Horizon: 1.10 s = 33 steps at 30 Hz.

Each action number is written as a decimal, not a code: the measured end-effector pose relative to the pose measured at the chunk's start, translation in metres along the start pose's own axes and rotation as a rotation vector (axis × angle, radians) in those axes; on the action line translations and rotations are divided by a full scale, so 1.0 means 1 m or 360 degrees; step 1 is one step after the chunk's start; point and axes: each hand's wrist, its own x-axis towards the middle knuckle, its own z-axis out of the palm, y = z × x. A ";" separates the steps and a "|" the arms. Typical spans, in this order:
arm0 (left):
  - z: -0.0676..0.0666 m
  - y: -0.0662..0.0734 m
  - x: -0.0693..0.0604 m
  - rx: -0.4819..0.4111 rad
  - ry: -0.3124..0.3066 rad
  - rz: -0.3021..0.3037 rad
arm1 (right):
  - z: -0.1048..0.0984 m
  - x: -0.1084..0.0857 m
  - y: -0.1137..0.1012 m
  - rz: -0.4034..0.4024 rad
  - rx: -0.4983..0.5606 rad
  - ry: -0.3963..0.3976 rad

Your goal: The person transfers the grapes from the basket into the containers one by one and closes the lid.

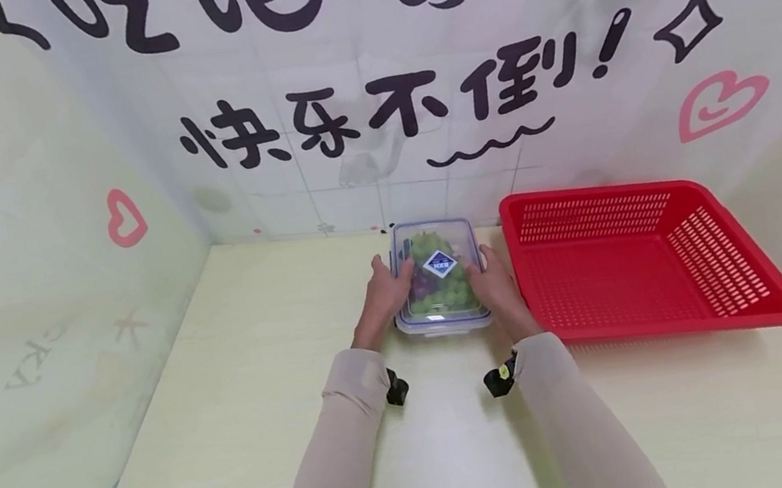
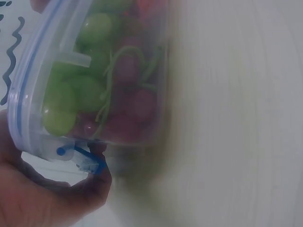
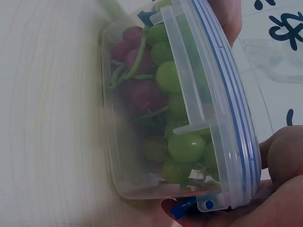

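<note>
A clear plastic food container with a blue-edged lid stands on the table, packed with green grapes and dark red grapes. The lid lies on top and carries a blue and white diamond label. My left hand grips the container's left side, thumb at the lid and a finger by a blue-tipped side latch. On the opposite side my right hand holds it likewise, with a fingertip at another blue-tipped latch. The fingers behind the container are partly hidden.
A red plastic basket with slotted walls stands right of the container, close to my right hand. Behind the pale table rises a printed wall, and further walls bound it at left and right.
</note>
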 end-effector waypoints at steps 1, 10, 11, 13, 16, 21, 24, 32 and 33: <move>0.000 0.001 -0.001 -0.0001 0.0002 -0.0020 | 0.000 0.001 0.000 -0.0002 -0.0001 -0.0003; -0.003 0.007 -0.003 0.0145 0.0055 -0.0093 | -0.004 0.006 0.002 0.0003 0.0013 0.0002; -0.003 0.007 -0.004 0.0168 0.0065 -0.0103 | -0.004 0.006 0.001 0.0003 0.0021 0.0004; -0.004 0.007 -0.005 0.0194 0.0077 -0.0111 | -0.003 0.006 0.001 -0.0005 0.0015 0.0020; -0.005 0.007 -0.007 0.0215 0.0096 -0.0096 | -0.003 0.006 0.001 -0.0006 0.0006 0.0049; -0.004 0.006 -0.007 0.0226 0.0125 -0.0076 | -0.003 0.004 0.002 0.0006 -0.0017 0.0094; -0.003 0.005 -0.007 0.0221 0.0136 -0.0042 | -0.002 0.003 0.001 -0.0024 -0.0055 0.0135; -0.001 0.004 -0.008 0.0216 0.0138 0.0045 | 0.002 -0.001 -0.001 -0.0059 -0.0192 0.0238; -0.001 0.004 -0.008 0.0214 0.0133 0.0049 | 0.002 -0.001 -0.002 -0.0057 -0.0211 0.0242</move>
